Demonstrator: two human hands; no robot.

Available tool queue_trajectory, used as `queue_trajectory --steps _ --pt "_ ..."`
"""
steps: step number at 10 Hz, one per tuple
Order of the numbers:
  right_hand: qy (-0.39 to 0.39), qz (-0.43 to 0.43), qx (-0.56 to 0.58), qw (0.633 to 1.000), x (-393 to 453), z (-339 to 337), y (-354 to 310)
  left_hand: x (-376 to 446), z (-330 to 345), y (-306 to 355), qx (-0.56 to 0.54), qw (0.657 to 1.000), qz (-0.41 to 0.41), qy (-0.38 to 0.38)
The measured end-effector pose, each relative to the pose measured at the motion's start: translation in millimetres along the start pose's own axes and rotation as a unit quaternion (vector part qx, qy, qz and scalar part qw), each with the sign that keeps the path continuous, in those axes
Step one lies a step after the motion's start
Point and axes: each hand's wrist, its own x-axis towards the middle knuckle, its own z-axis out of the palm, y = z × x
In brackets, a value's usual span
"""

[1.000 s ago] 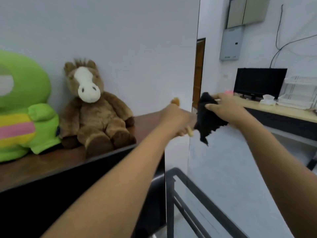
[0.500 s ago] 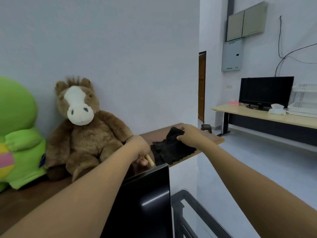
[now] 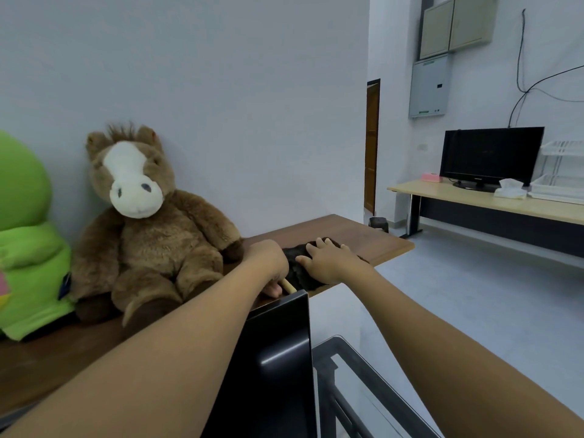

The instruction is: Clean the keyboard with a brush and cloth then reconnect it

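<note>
**Both hands at the cloth on the brown shelf**

On the brown wooden shelf [image 3: 363, 235] near its right end, a black cloth [image 3: 300, 273] lies bunched. Right hand [image 3: 328, 260] rests flat on top of it, fingers straight and spread, nothing gripped. Left hand [image 3: 268, 260] sits just left of the cloth, fingers curled round a brush; only the pale wooden handle end [image 3: 289, 286] pokes out under the fist, bristles hidden. Left hand touches or nearly touches the cloth edge, can't tell which. Keyboard not visible.

Brown plush horse [image 3: 148, 222] with a white muzzle sits upright on the shelf against the wall, just left of the left hand. Green plush toy [image 3: 28, 241] beside it at the frame's left edge. Black monitor back [image 3: 275, 358] stands in front of the shelf, below the hands. Across the room: a light wooden desk [image 3: 474, 200] with a second black monitor [image 3: 489, 156], a tissue box [image 3: 510, 188] and white stacked trays [image 3: 562, 172].
</note>
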Motion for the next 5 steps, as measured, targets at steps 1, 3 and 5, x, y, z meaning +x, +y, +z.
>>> queue_trajectory --steps 1,3,5 --pt "0.001 -0.005 0.005 1.0 0 -2 -2 -2 4 1 0.045 0.998 0.001 0.046" --pt "0.049 -0.001 0.074 0.996 -14 -16 2 -15 -5 -5 0.136 0.97 0.101 0.176" --pt "0.058 -0.005 0.111 0.992 -50 -50 -15 -54 -25 -27 0.114 0.966 0.146 0.183"
